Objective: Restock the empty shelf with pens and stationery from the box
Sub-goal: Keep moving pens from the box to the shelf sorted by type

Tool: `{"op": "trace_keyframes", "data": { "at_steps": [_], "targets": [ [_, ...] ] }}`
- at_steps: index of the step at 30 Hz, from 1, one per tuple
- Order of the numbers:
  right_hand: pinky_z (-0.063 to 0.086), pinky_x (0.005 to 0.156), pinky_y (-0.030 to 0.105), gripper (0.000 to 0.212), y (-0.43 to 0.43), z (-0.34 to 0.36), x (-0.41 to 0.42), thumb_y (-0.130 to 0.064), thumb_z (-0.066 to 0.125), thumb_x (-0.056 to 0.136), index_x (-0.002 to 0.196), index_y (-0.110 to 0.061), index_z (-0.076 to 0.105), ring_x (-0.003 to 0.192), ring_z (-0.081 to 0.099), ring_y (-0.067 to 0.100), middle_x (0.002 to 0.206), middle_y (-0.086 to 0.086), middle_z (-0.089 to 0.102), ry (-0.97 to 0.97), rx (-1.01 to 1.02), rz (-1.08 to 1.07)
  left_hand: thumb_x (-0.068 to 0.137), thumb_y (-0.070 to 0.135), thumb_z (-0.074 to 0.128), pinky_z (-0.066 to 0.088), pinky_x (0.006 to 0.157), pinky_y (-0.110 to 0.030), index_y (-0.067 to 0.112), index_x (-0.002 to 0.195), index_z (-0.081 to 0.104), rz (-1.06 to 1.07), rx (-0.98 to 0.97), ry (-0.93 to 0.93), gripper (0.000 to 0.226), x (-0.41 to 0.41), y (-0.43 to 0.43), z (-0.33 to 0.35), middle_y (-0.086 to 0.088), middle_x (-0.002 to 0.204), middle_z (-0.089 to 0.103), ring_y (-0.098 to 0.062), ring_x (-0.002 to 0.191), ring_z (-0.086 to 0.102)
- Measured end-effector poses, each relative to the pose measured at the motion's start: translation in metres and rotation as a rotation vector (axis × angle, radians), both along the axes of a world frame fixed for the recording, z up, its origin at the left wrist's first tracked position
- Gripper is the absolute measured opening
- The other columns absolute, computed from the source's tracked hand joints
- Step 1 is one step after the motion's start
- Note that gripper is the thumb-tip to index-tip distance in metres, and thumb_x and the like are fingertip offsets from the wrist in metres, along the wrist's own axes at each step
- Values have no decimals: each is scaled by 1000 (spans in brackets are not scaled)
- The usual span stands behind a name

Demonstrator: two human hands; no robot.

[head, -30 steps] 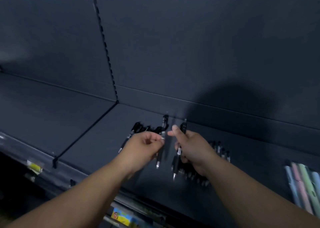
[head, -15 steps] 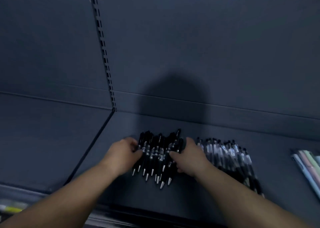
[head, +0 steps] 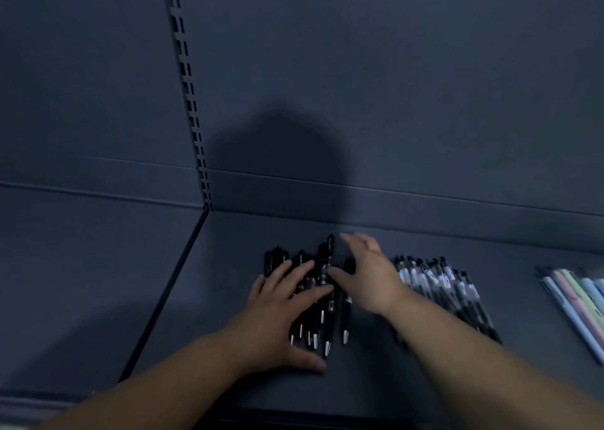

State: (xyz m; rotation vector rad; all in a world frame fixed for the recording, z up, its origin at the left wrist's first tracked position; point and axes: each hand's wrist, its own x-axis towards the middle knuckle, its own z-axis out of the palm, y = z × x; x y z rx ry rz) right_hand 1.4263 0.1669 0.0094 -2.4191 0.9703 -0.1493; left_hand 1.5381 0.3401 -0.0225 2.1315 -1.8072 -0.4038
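Now left hand (head: 281, 315), right hand (head: 369, 276) on pens (head: 328, 328)

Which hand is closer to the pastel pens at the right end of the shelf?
Right. The right hand sits at the right edge of the black pens, the pastel pens well off to its right; the left hand lies flat on the black pens, farther left.

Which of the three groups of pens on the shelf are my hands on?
The leftmost group, the all-black pens, touched by the left hand and right hand. The clear-barrelled pens and the pastel pens lie further right, with no fingers on them.
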Motion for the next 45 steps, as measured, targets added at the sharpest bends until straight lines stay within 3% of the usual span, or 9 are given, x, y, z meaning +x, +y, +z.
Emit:
{"op": "trace_keyframes", "data": {
  "at_steps": [5,10,16,22,27,33,37,41,45],
  "targets": [
    [12,114,20,63,-20,-5,24,-39,50,98,152,-20,23,146,15,12,161,-3,10,5,58,170,61,82,55,-18,111,-45,61,137,21,-5,-24,-15,86,1,-3,-4,37,143,-21,1,135,-33],
    [25,99,11,53,-18,-8,26,-32,59,94,141,-14,44,128,44,16,137,6,49,-130,58,217,56,82,58,-15,113,-39,54,128,34,6,-48,57,81,3,1,0,45,141,-7,7,137,-22],
    [29,99,10,52,-9,-3,7,-29,64,91,139,-21,45,126,46,6,138,-3,51,-221,124,276,55,79,60,-9,116,-32,50,129,41,51,-86,51,82,-4,3,6,32,144,18,8,139,-3],
    [12,108,10,101,-1,-1,-29,-43,81,72,152,-26,21,140,15,-1,160,-8,13,-80,176,374,61,58,78,21,109,-18,35,132,49,107,-80,68,81,-6,-3,13,17,141,34,-6,131,31],
    [1,119,28,144,18,-9,-51,-68,80,49,152,-31,-12,145,-18,5,158,-17,-19,143,65,516,54,67,75,9,114,-21,46,146,19,176,51,104,110,-5,-2,14,25,155,1,0,141,3],
    [3,119,27,110,12,-9,-44,-51,72,78,154,-27,-4,147,-9,9,161,-11,-11,67,38,470,68,58,74,9,119,-28,41,146,24,202,38,124,95,-2,4,18,21,156,9,-6,144,7],
    [5,121,35,119,12,-6,-37,-62,75,66,153,-32,0,147,-9,11,161,-11,-11,72,53,502,57,83,59,-5,116,-29,47,147,12,310,-44,121,108,-1,12,12,29,151,-11,2,140,-17],
    [5,122,38,103,21,-4,-18,-70,62,74,153,-34,7,148,-9,14,162,-9,-9,14,62,405,72,75,40,13,120,-38,25,153,7,569,-111,363,101,3,9,9,5,160,-5,-13,147,-1],
    [3,121,36,92,33,-8,-12,-69,51,83,154,-27,11,148,-6,14,162,-6,-5,76,22,420,83,62,42,13,117,-27,18,152,10,476,-100,394,89,3,5,7,0,159,14,-11,144,14]
  ]
}}
